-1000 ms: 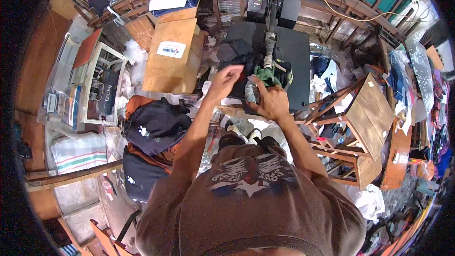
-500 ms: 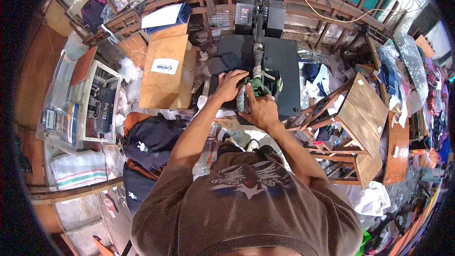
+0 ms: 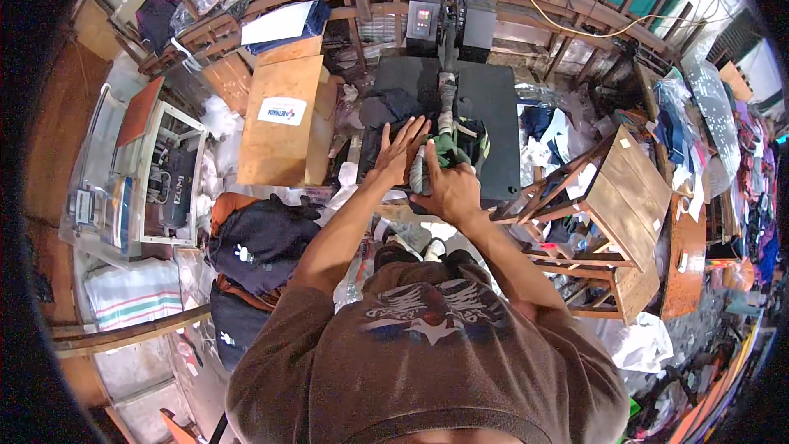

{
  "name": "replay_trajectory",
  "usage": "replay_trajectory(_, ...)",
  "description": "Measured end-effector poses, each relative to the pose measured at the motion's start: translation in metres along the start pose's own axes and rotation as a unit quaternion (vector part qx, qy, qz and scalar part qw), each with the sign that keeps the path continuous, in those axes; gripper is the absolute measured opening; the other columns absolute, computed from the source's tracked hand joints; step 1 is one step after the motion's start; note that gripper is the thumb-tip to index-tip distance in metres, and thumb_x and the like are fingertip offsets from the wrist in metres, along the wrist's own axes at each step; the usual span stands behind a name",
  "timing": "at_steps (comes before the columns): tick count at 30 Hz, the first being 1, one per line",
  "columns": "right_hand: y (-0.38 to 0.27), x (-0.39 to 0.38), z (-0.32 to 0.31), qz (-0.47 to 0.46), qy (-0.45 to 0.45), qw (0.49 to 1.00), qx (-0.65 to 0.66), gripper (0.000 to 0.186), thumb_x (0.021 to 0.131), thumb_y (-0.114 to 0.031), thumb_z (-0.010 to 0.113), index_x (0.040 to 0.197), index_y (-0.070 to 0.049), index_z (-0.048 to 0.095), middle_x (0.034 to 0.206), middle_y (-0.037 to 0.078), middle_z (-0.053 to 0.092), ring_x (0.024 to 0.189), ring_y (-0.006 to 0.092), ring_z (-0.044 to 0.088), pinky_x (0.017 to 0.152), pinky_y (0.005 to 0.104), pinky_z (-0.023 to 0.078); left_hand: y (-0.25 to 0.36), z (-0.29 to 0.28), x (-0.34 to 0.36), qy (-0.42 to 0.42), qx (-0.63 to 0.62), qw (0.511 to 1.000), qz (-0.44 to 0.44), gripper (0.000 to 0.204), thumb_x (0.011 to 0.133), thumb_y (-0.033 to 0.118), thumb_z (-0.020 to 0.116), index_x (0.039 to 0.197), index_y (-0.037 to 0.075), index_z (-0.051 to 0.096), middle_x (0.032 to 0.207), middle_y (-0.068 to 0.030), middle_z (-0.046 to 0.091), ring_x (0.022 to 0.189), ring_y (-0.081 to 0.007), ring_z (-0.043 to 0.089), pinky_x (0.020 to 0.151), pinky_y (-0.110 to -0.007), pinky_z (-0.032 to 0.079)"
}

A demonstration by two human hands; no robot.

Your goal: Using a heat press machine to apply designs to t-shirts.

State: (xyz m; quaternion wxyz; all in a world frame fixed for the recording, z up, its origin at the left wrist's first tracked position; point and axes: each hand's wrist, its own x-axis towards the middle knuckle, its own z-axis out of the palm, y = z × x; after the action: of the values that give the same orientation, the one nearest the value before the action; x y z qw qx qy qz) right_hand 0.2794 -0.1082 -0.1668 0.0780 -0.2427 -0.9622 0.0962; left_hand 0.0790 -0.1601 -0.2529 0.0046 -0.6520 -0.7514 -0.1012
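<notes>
Cluttered workshop surrounds the black heat press (image 3: 491, 119); I see the left hand (image 3: 401, 153) open over it, right hand (image 3: 453, 192) at the wrapped handle (image 3: 417, 173), grip unclear. Likely pressing; next needs steady leverage.

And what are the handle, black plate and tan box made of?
Handle: dull grey tape or cloth outside, wound in bands; its core is hidden. Plate: perhaps painted metal, being flat, dark and dull. Box: maybe plywood or cardboard, smooth and tan.
</notes>
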Motion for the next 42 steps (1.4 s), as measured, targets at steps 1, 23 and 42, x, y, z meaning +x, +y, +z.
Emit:
replay_trajectory(1, 0.0, 0.001, 0.003, -0.002, 0.011, 1.0, -0.007, 0.115, 0.076, -0.046, 0.086, 0.164, -0.002, 0.027, 0.082, 0.02, 0.075, 0.075, 0.0399, 0.074, 0.085, 0.0458, 0.057, -0.001, 0.001, 0.0, -0.002, 0.012, 1.0, 0.001, 0.108, 0.083, 0.038, 0.078, 0.17, 0.015, 0.018, 0.177, -0.0059, 0.013, 0.163, -0.0277, 0.016, 0.123, -0.072, 0.014)
replay_trajectory(23, 0.001, 0.069, -0.193, -0.128, -0.137, 0.982, 0.024, 0.1, 0.081, -0.064, 0.076, 0.153, 0.0, 0.049, 0.117, 0.032, 0.072, 0.112, 0.0453, 0.07, 0.1, 0.0462, 0.054, 0.023, -0.012, 0.046, 0.045, -0.056, 0.994, 0.084, 0.088, 0.087, 0.07, 0.065, 0.159, 0.022, 0.047, 0.166, -0.0118, 0.044, 0.155, -0.0312, 0.036, 0.126, -0.062, 0.015)
replay_trajectory(42, 0.107, 0.241, -0.365, -0.112, 0.253, 0.933, 0.23, 0.058, 0.103, -0.044, 0.064, 0.138, 0.001, 0.059, 0.125, 0.023, 0.071, 0.121, 0.0325, 0.067, 0.1, 0.044, 0.051, 0.045, -0.27, 0.127, 0.269, -0.276, 0.922, -0.032, 0.038, 0.105, 0.038, 0.061, 0.109, 0.002, 0.072, 0.089, -0.0181, 0.074, 0.083, -0.0306, 0.071, 0.077, -0.043, 0.052)
